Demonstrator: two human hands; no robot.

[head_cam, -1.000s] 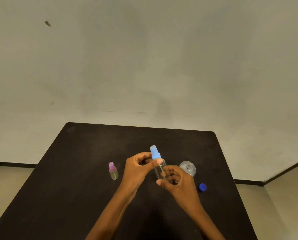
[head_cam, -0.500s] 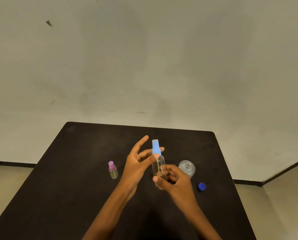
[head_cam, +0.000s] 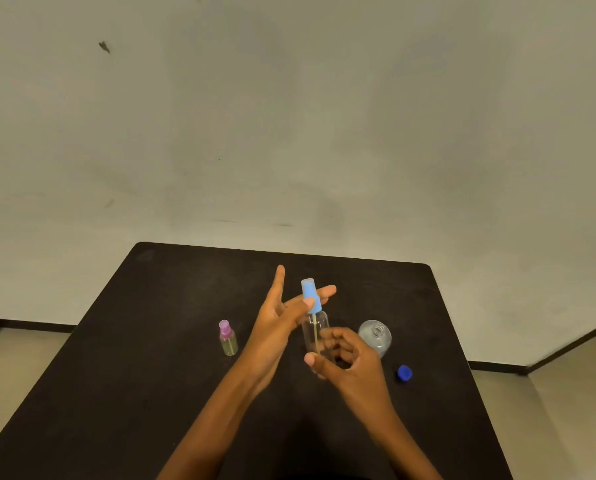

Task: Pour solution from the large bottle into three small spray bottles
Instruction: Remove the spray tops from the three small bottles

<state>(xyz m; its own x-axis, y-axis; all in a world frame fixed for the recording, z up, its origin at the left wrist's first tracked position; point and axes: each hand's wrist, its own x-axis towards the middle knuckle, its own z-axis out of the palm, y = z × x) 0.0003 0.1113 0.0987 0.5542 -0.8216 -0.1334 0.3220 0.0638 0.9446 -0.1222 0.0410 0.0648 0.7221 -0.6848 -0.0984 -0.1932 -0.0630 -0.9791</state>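
I hold a clear small spray bottle (head_cam: 315, 332) upright above the black table (head_cam: 171, 341). My right hand (head_cam: 348, 358) grips its lower body with curled fingers. My left hand (head_cam: 282, 320) pinches its light blue spray cap (head_cam: 310, 294) between the thumb and a finger behind it, the other fingers spread straight. The large clear bottle (head_cam: 375, 336) stands uncapped just right of my right hand. Its dark blue cap (head_cam: 404, 373) lies on the table further right. A pink-capped spray bottle (head_cam: 228, 339) with yellowish liquid stands to the left.
The table's far edge meets a plain pale wall (head_cam: 289, 133). Floor (head_cam: 566, 393) shows past the table's right edge and at the left.
My left hand's fingers have spread out from a closed grip on the blue cap, with the thumb staying on it. The held bottle has risen slightly.
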